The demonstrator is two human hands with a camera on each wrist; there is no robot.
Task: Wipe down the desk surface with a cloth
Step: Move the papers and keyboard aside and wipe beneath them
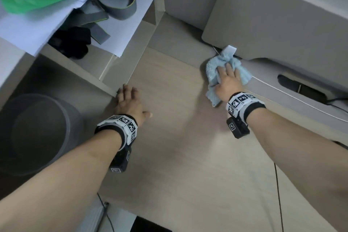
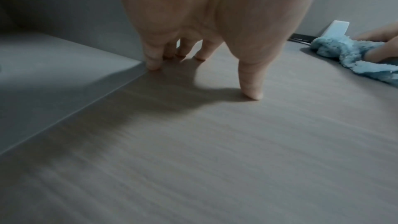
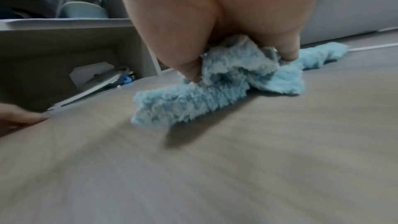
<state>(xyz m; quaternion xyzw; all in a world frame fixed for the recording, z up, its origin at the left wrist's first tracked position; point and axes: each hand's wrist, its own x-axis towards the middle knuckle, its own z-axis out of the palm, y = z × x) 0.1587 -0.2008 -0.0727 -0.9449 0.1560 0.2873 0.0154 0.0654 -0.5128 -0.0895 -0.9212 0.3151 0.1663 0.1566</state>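
A fluffy light-blue cloth [image 1: 211, 73] [image 3: 215, 94] lies bunched on the pale wood-grain desk [image 1: 188, 156], far right, against the foot of a grey panel. My right hand [image 1: 227, 73] [image 3: 215, 23] is on top of it. In the right wrist view the thumb and a finger dig into the folds and pinch the cloth up under the palm. My left hand [image 1: 128, 100] [image 2: 193, 23] holds nothing. Its fingertips rest on the desk at the corner of a shelf unit, thumb spread. In the left wrist view the cloth [image 2: 344, 52] shows at the far right.
A shelf unit [image 1: 113, 69] at the upper left carries papers, grey straps and green packets. A grey round bin [image 1: 37, 133] stands to the left, below desk level. The grey panel [image 1: 282, 24] borders the desk's right side, with a white cable [image 1: 293, 98] and a cable slot [image 1: 301, 86].
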